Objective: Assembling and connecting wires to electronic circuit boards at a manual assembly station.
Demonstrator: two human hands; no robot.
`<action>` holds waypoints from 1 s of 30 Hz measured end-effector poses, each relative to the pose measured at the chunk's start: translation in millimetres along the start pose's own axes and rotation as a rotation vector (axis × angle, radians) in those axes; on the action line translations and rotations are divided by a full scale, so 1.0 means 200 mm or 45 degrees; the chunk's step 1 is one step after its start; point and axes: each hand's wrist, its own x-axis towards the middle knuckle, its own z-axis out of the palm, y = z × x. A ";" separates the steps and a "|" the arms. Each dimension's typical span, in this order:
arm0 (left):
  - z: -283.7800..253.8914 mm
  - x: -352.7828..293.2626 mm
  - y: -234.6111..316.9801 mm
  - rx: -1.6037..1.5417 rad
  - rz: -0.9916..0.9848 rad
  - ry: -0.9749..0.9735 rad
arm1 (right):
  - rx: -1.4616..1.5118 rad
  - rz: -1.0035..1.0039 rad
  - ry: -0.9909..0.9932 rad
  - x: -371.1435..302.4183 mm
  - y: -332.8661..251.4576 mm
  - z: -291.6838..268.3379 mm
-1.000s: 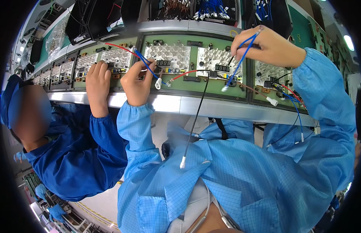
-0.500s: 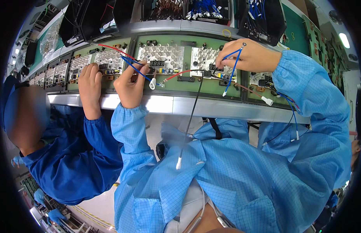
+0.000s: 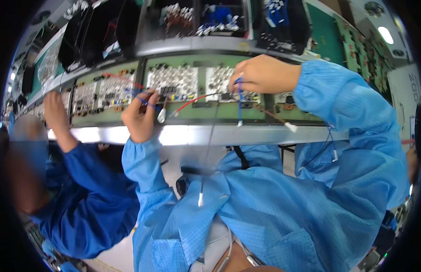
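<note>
My left hand [image 3: 140,117] is closed in a pinch over a circuit board [image 3: 172,75], with a blue wire [image 3: 149,104] at its fingertips. Beside those fingers, a white connector [image 3: 162,115] hangs down. My right hand [image 3: 264,75] pinches another blue wire [image 3: 240,102] above the neighbouring board [image 3: 217,75]; its white end dangles over the frame. A red wire [image 3: 191,105] runs between the two boards. From the right board, a black wire [image 3: 210,136] reaches toward my body, and a brown wire [image 3: 271,115] ends in a white connector [image 3: 291,127].
A metal rail [image 3: 192,135] borders the near side of the boards. Dark bins with brown wires [image 3: 179,16] and blue wires [image 3: 221,18] stand beyond. At left, a co-worker's hand [image 3: 56,113] is over other boards. More wires [image 3: 330,136] hang by my right sleeve.
The view has shifted, and the boards appear further left. The co-worker's hand has moved left, away from my left hand. Both my hands stay pinched at their boards.
</note>
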 end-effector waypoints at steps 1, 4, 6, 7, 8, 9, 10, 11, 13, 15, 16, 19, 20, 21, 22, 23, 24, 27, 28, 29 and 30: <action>0.00 0.01 0.00 0.032 -0.005 -0.006 | 0.004 0.017 -0.027 0.02 -0.01 0.00; -0.04 0.00 0.00 0.186 -0.010 -0.018 | 0.050 0.117 -0.099 0.02 -0.08 -0.15; -0.06 -0.02 -0.02 0.216 -0.037 -0.022 | 0.166 0.154 0.009 0.01 -0.05 -0.23; -0.08 -0.03 -0.02 0.218 -0.038 -0.015 | 0.222 0.162 0.070 0.01 0.02 -0.28; -0.09 -0.05 -0.03 0.218 -0.037 0.001 | 0.277 0.173 0.130 0.00 0.12 -0.34; -0.08 -0.04 -0.04 0.215 -0.024 0.011 | 0.185 0.219 0.167 -0.03 0.24 -0.41; -0.07 -0.03 -0.04 0.203 -0.010 0.007 | 0.094 0.272 0.202 -0.07 0.36 -0.46; -0.06 -0.01 -0.02 0.207 -0.022 0.008 | 0.131 0.497 0.172 -0.14 0.46 -0.48; -0.05 -0.01 -0.02 0.210 -0.039 0.028 | 0.089 0.887 0.006 -0.15 0.61 -0.45; -0.05 -0.03 -0.03 0.219 -0.035 0.051 | 0.010 1.049 -0.110 -0.16 0.72 -0.41; -0.06 -0.04 -0.04 0.229 -0.042 0.074 | 0.061 0.989 -0.094 -0.10 0.69 -0.37; -0.04 -0.04 -0.06 0.250 0.031 0.077 | 0.213 0.846 -0.024 -0.04 0.69 -0.32; -0.03 -0.03 -0.07 0.248 0.050 0.071 | 0.262 0.808 0.001 -0.03 0.69 -0.30; -0.03 -0.01 -0.10 0.326 0.067 0.048 | 0.306 0.782 0.035 -0.05 0.76 -0.28; 0.00 0.03 -0.04 0.457 0.117 -0.005 | 0.346 0.791 0.080 -0.10 0.83 -0.25; 0.02 0.03 -0.05 0.415 0.101 0.002 | 0.386 0.804 0.123 -0.12 0.85 -0.21; 0.04 0.06 -0.09 0.360 0.100 -0.005 | 0.422 0.835 0.182 -0.14 0.91 -0.21; -0.04 0.05 -0.19 0.346 0.064 0.020 | 0.533 0.843 0.309 -0.06 1.04 -0.18; -0.04 0.08 -0.22 0.293 0.122 0.033 | 0.564 0.855 0.363 -0.06 1.13 -0.21; -0.12 0.00 -0.30 0.329 0.071 0.071 | 0.620 0.815 0.344 0.09 1.16 -0.13; -0.08 0.09 -0.31 0.318 0.137 0.055 | 0.654 0.844 0.447 -0.02 1.25 -0.20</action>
